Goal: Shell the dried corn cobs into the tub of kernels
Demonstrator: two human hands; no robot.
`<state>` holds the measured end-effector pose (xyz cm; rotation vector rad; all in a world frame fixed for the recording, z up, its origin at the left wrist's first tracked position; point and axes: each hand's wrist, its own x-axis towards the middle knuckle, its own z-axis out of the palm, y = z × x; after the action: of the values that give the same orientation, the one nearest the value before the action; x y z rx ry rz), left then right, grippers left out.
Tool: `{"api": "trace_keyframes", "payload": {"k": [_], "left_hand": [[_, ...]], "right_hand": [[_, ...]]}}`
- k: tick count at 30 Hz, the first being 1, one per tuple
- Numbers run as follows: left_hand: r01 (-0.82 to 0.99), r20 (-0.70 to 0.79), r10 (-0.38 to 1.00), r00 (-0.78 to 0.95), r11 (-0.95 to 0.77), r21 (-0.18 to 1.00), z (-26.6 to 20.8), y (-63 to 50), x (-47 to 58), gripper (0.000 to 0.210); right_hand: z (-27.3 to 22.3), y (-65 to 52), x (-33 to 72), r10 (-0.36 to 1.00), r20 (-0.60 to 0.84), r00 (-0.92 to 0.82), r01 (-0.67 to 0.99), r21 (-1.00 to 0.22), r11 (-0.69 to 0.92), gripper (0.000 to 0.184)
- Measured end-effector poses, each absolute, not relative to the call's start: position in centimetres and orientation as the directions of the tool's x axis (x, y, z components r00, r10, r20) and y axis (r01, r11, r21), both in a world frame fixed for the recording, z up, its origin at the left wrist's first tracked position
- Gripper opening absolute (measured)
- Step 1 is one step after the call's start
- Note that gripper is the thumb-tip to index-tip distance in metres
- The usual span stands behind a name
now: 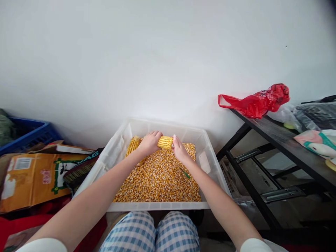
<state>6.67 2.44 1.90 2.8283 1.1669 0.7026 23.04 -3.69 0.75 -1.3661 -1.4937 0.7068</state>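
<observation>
Our left hand (150,142) and right hand (180,149) grip the corn cob (165,142) over the bin (157,206). It's yellow, tightly rowed.

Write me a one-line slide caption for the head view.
Left hand and right hand grip a corn cob above loose kernels in a translucent bin.

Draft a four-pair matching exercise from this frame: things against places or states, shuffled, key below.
1. horizontal yellow corn cob
2. crumpled red plastic bag
3. blue plastic crate
4. loose yellow corn kernels

A. on the black-framed table
B. spread within the translucent white plastic bin
C. gripped by left hand and right hand
D. at far left, by the white wall

Pairs: 1-C, 2-A, 3-D, 4-B
</observation>
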Motion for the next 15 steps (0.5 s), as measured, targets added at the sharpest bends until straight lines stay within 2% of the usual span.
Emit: {"api": "trace_keyframes", "payload": {"k": [5, 9, 12, 15], "left_hand": [[0.648, 0.397, 0.651, 0.647, -0.744, 0.163, 1.82, 2.45, 6.72, 0.031], [0.651, 0.380, 0.666, 0.642, -0.735, 0.190, 1.73, 2.50, 6.62, 0.034], [0.684, 0.352, 0.723, 0.594, -0.684, 0.252, 1.81, 2.52, 6.55, 0.036], [0.686, 0.380, 0.707, 0.597, -0.695, 0.216, 1.87, 2.57, 6.62, 0.034]], "right_hand": [[0.76, -4.00, 23.25, 0.981, 0.186, 0.050, 0.386, -0.910, 0.152, 0.054], [0.65, -3.85, 23.30, 0.983, 0.183, 0.027, 0.350, -0.922, 0.162, 0.050], [0.69, -3.41, 23.43, 0.978, 0.209, 0.006, 0.256, -0.946, 0.201, 0.044], [1.06, -3.08, 23.60, 0.992, 0.118, 0.048, 0.124, -0.986, 0.111, 0.046]]}}
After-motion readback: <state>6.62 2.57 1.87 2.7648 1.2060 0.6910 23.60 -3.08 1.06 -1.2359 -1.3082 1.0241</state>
